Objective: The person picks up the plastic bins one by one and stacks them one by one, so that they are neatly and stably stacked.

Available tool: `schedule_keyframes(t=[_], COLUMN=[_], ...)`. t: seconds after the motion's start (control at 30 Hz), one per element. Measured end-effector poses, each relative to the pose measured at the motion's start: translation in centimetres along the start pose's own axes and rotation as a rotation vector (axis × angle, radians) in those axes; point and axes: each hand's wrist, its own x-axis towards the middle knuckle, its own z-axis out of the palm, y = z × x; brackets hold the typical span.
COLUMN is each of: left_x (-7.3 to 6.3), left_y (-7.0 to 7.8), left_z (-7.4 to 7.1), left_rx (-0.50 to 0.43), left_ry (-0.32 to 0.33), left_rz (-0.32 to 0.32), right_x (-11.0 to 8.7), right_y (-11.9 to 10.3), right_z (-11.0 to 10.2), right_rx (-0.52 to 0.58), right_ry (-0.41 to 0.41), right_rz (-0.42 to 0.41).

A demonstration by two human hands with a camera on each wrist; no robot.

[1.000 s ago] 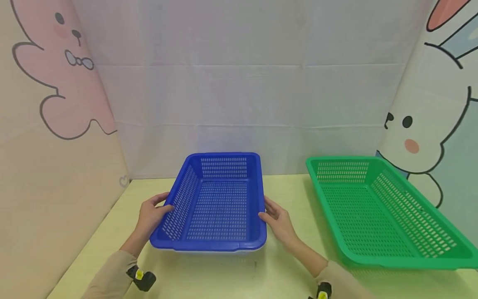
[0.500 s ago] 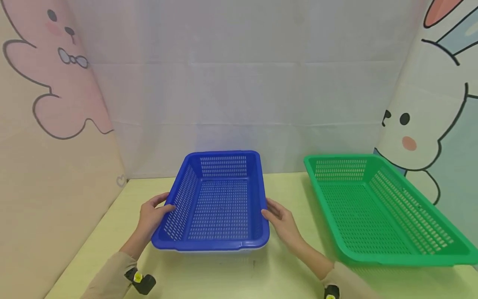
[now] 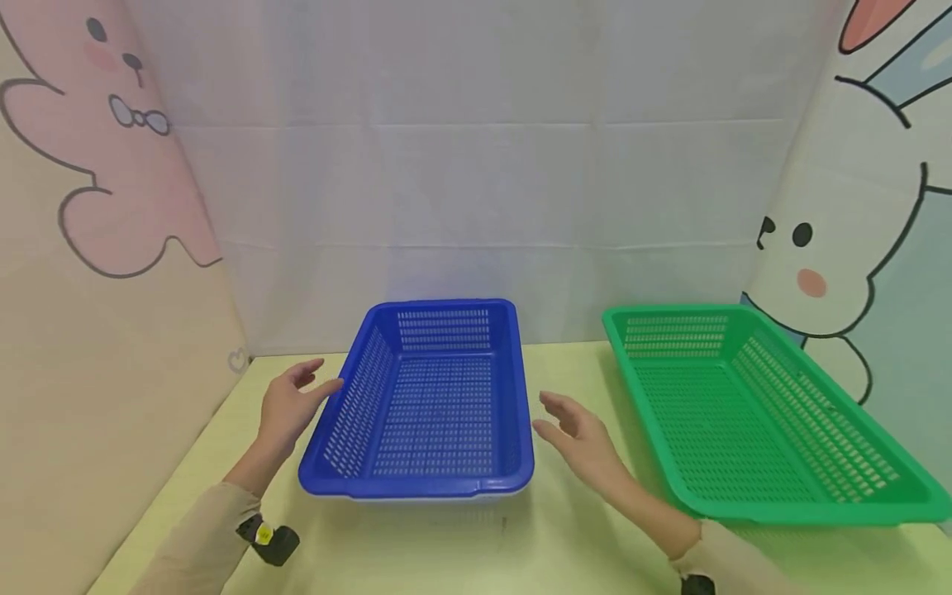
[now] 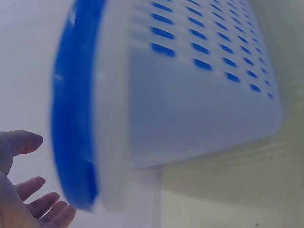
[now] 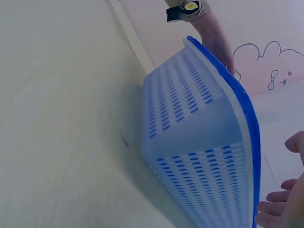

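A blue plastic basket (image 3: 416, 488) sits nested inside a white slotted basket (image 4: 190, 118) on the table, left of centre; both wrist views show the white walls below the blue rim. My left hand (image 3: 290, 405) hovers at the left rim, fingers loosely spread, gripping nothing; in the left wrist view a small gap lies between thumb and rim. Beside the right rim is my right hand (image 3: 587, 446), relaxed and holding nothing, apart from the basket in the head view. The inside of the blue basket is bare.
A larger green slotted basket (image 3: 669, 463) stands at the right of the pale yellow table (image 3: 387, 554). A white cloth wall (image 3: 476, 190) rises behind the table, with cartoon-printed panels on either side.
Both hands have let go of the blue basket's rim and moved outward, the left one to the left and up, the right one to the right. The baskets stay in place.
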Motion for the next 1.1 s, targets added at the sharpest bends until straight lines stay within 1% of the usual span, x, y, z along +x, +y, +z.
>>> schedule_keyframes(t=[0.07, 0.13, 0.23, 0.3, 0.4, 0.47, 0.57, 0.7, 0.77, 0.9, 1.1], left_x=[0.1, 0.2, 0.2, 0.0, -0.3, -0.8, -1.2, -1.4, -1.6, -2.5, -3.7], left_y=[1.6, 3.3, 5.7, 6.9, 8.2, 9.0, 10.0, 11.3, 12.1, 14.1, 16.5], left_z=[0.0, 0.4, 1.4, 2.3, 3.8, 4.8, 6.6, 9.6, 11.1, 13.7, 16.9], left_rx=[0.000, -0.014, -0.056, -0.067, -0.080, -0.083, -0.108, -0.190, -0.253, -0.346, -0.411], left_ry=[0.061, 0.100, 0.103, 0.079, 0.020, -0.010, -0.027, -0.039, -0.054, -0.099, -0.159], left_rz=[0.038, 0.071, 0.117, 0.141, 0.177, 0.186, 0.199, 0.203, 0.199, 0.172, 0.161], right_x=[0.3, 0.6, 1.1, 1.4, 1.8, 2.1, 2.3, 2.7, 2.9, 3.3, 3.5], right_y=[-0.4, -0.8, -1.3, -1.5, -1.6, -1.4, -1.0, -0.3, 0.1, 0.9, 1.5], right_z=[-0.8, -1.6, -3.0, -3.9, -5.4, -6.5, -8.2, -10.6, -11.7, -13.5, -15.5], right_rx=[-0.053, -0.099, -0.149, -0.179, -0.219, -0.237, -0.258, -0.296, -0.314, -0.334, -0.385], right_ry=[-0.021, -0.038, -0.061, -0.071, -0.081, -0.090, -0.096, -0.083, -0.073, -0.058, -0.034], right_rz=[-0.046, -0.076, -0.098, -0.108, -0.128, -0.129, -0.106, -0.071, -0.057, -0.020, 0.041])
